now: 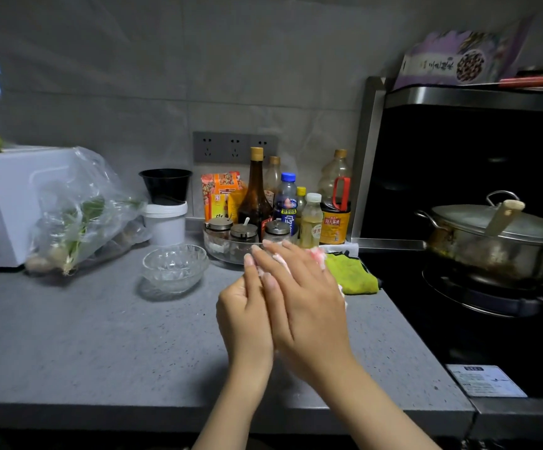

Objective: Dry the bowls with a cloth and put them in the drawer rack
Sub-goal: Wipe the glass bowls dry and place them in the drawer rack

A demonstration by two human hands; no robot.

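Clear cut glass bowl (pixel 175 267) on matt speckled stone-like counter (pixel 101 336); shiny steel pot (pixel 503 245); cloth (pixel 349 274), perhaps microfibre.

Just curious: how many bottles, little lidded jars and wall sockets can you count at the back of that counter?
Bottles: 6
Lidded jars: 3
Wall sockets: 3
Total: 12

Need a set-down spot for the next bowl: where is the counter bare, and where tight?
Bare: the broad front counter left of the left hand, bordered by the glass bowls and the bag of greens behind. Smaller strip between the right hand and the stove. Tight: back row of white tub, condiment tray, and green cloth.
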